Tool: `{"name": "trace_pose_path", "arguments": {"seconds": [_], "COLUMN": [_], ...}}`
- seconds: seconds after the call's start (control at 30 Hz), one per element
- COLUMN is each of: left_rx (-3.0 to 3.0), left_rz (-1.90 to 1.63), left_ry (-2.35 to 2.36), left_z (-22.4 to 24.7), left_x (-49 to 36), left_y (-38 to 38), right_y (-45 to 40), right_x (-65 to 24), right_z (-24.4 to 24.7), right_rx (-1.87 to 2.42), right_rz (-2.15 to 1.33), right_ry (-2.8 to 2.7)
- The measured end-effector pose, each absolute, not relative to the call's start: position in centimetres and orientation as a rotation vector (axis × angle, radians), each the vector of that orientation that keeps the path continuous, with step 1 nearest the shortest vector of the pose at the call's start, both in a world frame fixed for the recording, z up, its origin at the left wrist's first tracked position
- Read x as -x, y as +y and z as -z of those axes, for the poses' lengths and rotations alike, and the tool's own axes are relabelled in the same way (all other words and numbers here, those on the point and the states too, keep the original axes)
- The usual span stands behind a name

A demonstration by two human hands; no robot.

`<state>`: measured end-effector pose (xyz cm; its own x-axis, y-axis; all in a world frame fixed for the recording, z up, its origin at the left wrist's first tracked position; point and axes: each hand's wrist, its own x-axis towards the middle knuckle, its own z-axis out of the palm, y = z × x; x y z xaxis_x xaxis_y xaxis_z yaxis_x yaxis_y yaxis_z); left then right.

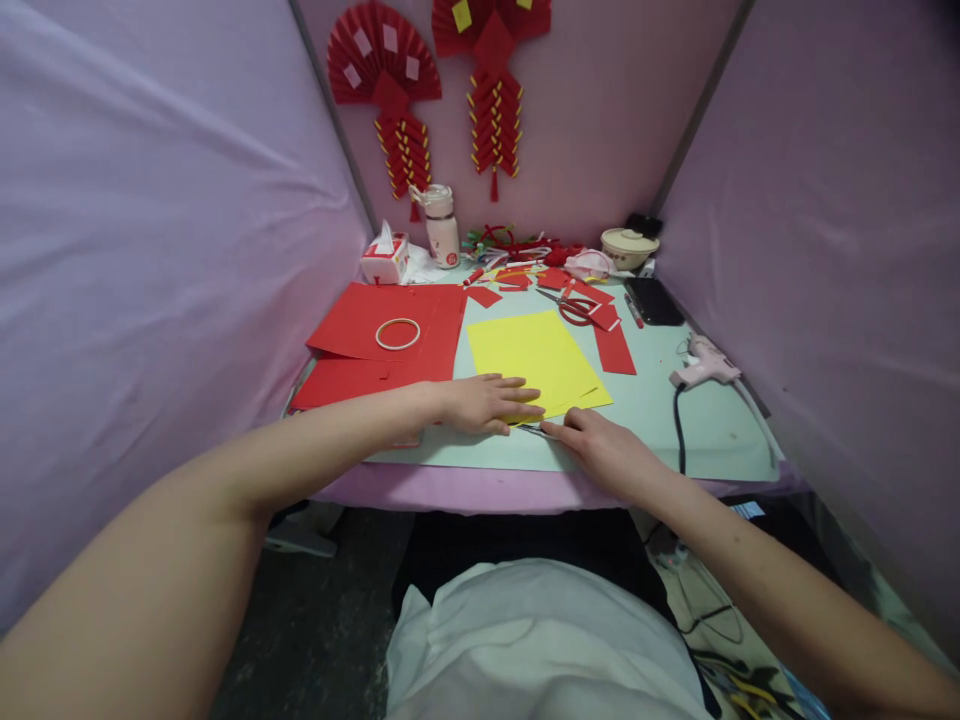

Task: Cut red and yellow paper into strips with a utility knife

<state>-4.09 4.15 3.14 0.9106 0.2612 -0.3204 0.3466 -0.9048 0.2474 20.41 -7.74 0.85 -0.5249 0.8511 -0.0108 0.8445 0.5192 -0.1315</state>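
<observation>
A yellow sheet [529,350] lies on the pale green tabletop, with a narrow slit near its lower right edge. My left hand [491,402] rests flat on the sheet's lower left part, its fingers spread and pointing right. Just right of it, my right hand [592,440] is closed at the near edge of the sheet. A thin dark and silvery tool [531,429] runs from its fingertips toward my left hand; what kind of tool it is cannot be made out. Red sheets [360,375] lie to the left, with a white ring [397,334] on top.
Red-handled scissors [576,310] and red paper strips [615,350] lie beyond the yellow sheet. On the right are a black phone [654,301] and a pink glue gun [705,362] with its cord. A bottle [442,232] and a tissue box [385,262] stand at the back left.
</observation>
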Motion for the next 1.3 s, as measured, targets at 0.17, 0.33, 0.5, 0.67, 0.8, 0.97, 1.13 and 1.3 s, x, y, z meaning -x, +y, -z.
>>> {"name": "trace_pose_path", "arguments": {"seconds": [0.17, 0.33, 0.5, 0.67, 0.8, 0.97, 1.13, 1.3], "left_rx": [-2.789, -2.767, -2.77, -2.762, -2.754, -2.755, -2.751, -2.739], "left_rz": [0.402, 0.347, 0.343, 0.351, 0.333, 0.345, 0.394, 0.422], "left_ry": [0.435, 0.431, 0.403, 0.381, 0.387, 0.392, 0.405, 0.44], "left_z": [-3.4, -3.2, -2.9, -2.7, -2.4, -2.2, -2.4, -2.8], "left_x": [4.1, 4.1, 4.2, 4.3, 4.4, 4.4, 4.4, 4.2], "left_y": [4.0, 4.2, 4.5, 4.7, 4.9, 5.0, 4.8, 4.5], "right_y": [-7.8, -7.8, -7.8, -7.6, -7.4, -7.3, -7.3, -7.5], "right_x": [-20.3, -20.4, -20.5, -20.4, -20.3, -20.3, -20.3, -20.0], "right_z": [-0.9, -0.7, -0.6, -0.8, -0.8, -0.8, -1.5, -2.5], "right_rx": [1.5, 1.492, 1.489, 1.497, 1.475, 1.458, 1.454, 1.545], "right_rz": [-0.156, -0.167, -0.182, -0.199, -0.21, -0.219, -0.236, -0.459], "right_ry": [-2.699, -2.697, -2.682, -2.676, -2.667, -2.67, -2.695, -2.552]}}
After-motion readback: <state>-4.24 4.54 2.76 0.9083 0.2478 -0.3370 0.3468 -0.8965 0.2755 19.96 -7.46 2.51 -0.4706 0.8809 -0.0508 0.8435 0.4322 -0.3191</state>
